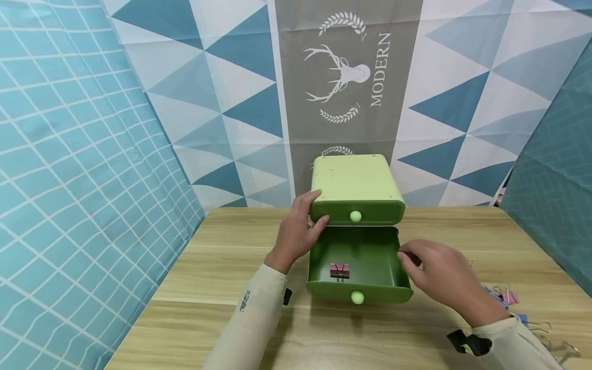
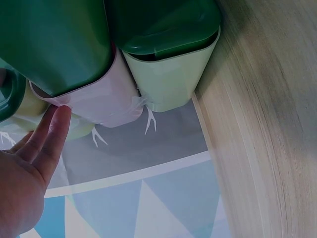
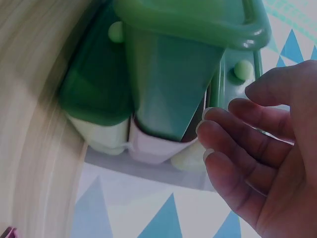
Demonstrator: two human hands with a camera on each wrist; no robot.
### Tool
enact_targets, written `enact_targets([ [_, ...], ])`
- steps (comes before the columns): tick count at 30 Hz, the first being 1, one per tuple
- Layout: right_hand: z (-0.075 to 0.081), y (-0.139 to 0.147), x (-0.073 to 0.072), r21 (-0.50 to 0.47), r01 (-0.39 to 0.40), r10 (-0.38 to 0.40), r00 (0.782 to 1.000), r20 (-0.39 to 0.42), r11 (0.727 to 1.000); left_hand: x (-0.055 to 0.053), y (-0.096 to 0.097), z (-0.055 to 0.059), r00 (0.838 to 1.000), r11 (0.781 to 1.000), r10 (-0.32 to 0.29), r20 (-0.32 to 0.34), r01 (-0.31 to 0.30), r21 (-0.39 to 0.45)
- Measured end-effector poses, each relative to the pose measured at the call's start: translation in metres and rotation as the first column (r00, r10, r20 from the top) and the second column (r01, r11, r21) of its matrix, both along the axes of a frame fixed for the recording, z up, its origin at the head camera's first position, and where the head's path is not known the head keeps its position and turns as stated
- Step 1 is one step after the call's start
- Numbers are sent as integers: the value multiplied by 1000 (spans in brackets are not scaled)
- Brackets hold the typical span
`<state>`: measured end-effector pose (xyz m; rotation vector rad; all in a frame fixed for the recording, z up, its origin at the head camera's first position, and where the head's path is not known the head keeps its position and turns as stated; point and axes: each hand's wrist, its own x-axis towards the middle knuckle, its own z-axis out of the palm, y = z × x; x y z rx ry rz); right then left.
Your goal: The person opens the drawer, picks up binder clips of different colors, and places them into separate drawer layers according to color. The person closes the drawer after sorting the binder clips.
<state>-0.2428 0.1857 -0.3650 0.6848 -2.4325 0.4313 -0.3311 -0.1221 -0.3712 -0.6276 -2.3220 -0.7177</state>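
A stacked desktop drawer unit (image 1: 351, 177) with dark green fronts and round pale green knobs stands at the back of the table. One lower drawer (image 1: 365, 294) is pulled out, and a dark pink binder clip (image 1: 339, 270) lies inside it. My left hand (image 1: 296, 231) rests against the unit's left side, its thumb touching the upper front. In the left wrist view its fingers (image 2: 57, 130) reach fairly straight to the pink housing (image 2: 109, 99). My right hand (image 1: 439, 272) is beside the drawer's right rim, fingers loosely bent; in the right wrist view nothing shows between them.
To the right on the wooden table (image 1: 222, 288) lie several loose binder clips, among them a pink clip (image 1: 510, 297) and a blue clip (image 1: 523, 319), partly hidden by my right arm. Behind the unit hangs a patterned cloth (image 1: 240, 97); a blue checked cloth (image 1: 92, 180) is at the left.
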Motion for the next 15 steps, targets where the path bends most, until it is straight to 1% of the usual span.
enact_targets([
  [2,-2,5,2,-7,10,-10,1000,4,1000,0,0,0,1000,1000,-1,1,1,0],
  [4,-3,10,4,-12,25,-24,999,26,1000,0,0,0,1000,1000,0,3,0,-1],
  [11,-10,24,7,-1,83,-82,985,152,997,0,0,0,1000,1000,-4,3,4,0],
  [15,-15,31,8,4,100,-99,981,167,995,0,0,0,1000,1000,-8,-9,8,4],
])
